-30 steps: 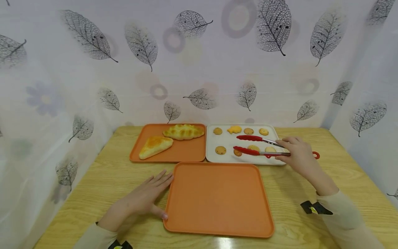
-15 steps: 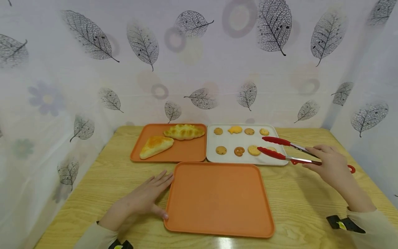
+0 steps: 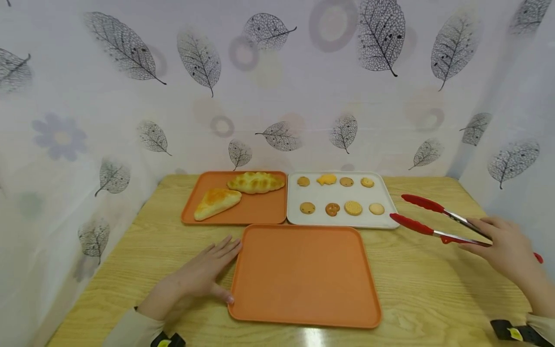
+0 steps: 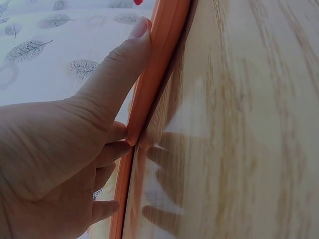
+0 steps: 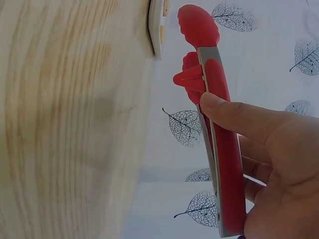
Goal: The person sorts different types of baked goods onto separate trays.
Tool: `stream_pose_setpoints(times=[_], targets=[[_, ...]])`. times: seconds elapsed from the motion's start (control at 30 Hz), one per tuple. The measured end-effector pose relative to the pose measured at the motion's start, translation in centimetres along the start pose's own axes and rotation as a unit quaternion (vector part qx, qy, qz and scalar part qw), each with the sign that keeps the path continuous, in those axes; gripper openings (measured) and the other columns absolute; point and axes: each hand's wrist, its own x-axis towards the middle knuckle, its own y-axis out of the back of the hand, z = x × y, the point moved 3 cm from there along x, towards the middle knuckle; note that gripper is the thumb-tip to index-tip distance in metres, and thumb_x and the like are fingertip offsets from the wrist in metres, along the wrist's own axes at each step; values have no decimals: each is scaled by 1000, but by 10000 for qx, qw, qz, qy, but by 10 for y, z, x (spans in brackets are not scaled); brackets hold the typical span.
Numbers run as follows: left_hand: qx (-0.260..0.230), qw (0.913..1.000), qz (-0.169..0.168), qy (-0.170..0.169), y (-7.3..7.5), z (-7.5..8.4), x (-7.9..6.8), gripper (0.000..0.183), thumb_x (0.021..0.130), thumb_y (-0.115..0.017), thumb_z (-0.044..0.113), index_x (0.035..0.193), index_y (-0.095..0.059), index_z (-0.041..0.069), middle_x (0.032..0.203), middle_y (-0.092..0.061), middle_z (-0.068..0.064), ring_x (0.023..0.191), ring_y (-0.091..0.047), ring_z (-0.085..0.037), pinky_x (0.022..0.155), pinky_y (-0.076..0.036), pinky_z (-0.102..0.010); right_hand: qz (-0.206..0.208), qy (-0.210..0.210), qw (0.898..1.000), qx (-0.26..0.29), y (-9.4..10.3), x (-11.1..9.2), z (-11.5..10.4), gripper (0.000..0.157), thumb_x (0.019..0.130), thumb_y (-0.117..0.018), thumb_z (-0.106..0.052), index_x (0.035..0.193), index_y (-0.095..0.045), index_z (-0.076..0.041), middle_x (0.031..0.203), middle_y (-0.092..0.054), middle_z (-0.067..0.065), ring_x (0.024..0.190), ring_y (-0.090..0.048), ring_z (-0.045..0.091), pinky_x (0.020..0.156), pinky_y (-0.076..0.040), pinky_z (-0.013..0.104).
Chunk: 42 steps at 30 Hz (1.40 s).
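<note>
My right hand point(image 3: 505, 246) grips a pair of red-tipped metal tongs point(image 5: 227, 149) over the right side of the table. The tongs' two arms stand apart with nothing between their tips, just right of the white tray point(image 3: 299, 195). My left hand point(image 3: 201, 274) lies with straight fingers against the left edge of the front orange tray point(image 3: 305, 277), which is bare. In the left wrist view, the thumb and fingertips touch that tray's rim point(image 4: 159, 64). Several cookies, among them a pretzel point(image 3: 332, 209) and a fish-shaped one point(image 3: 326, 180), sit in two rows on the white tray.
At the back left, another orange tray point(image 3: 243, 214) holds a triangular bread point(image 3: 217, 203) and a braided loaf point(image 3: 256, 183). All three trays stand close together on the wooden table point(image 3: 433, 289). A leaf-patterned curtain point(image 3: 277, 86) surrounds the table's back and sides.
My right hand has carried the tongs rightward and nearer to me, from above the white tray to beside it, uncovering the cookies. My left hand has stayed at the front tray.
</note>
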Motion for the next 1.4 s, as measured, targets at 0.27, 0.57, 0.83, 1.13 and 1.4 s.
stream_pose_setpoints(times=[0.27,0.57,0.83,1.13,1.4], targets=[[14,10000,-29,-6,0,2,0,122,67,-66,74,156,-19,5,163,-19,-15,151,-10,-38,116,-19,-65,-102,37,9999,-17,-3,-12,15,76,74,-81,-40,120,-56,16,108,-52,37,92,-42,51,75,-34,60],[-17,10000,-26,15,1,3,0,121,67,-66,74,156,-20,5,163,-19,-15,152,-10,-37,117,-18,-64,-725,-82,9971,-226,-7,-15,34,81,71,-82,-44,117,-56,17,103,-54,38,82,-48,44,66,-41,52],[2,10000,-21,20,1,4,0,121,67,-67,73,156,-21,5,163,-20,-15,151,-11,-38,117,-19,-64,-1116,24,9937,-29,-17,-14,41,82,69,-86,-35,122,-53,19,106,-53,39,82,-51,43,59,-45,48],[106,9999,-46,61,2,6,0,121,67,-68,73,155,-22,4,162,-21,-16,151,-13,-38,117,-19,-64,-1931,-289,9802,326,-20,-9,50,85,76,-82,-35,127,-46,22,115,-44,47,93,-48,54,67,-47,57],[187,9992,-348,66,13,9,5,121,67,-67,75,155,-23,4,162,-21,-16,151,-12,-38,117,-18,-64,-2421,-468,9666,705,-24,-13,53,82,83,-76,-32,132,-40,24,117,-43,47,92,-52,50,66,-50,51]])
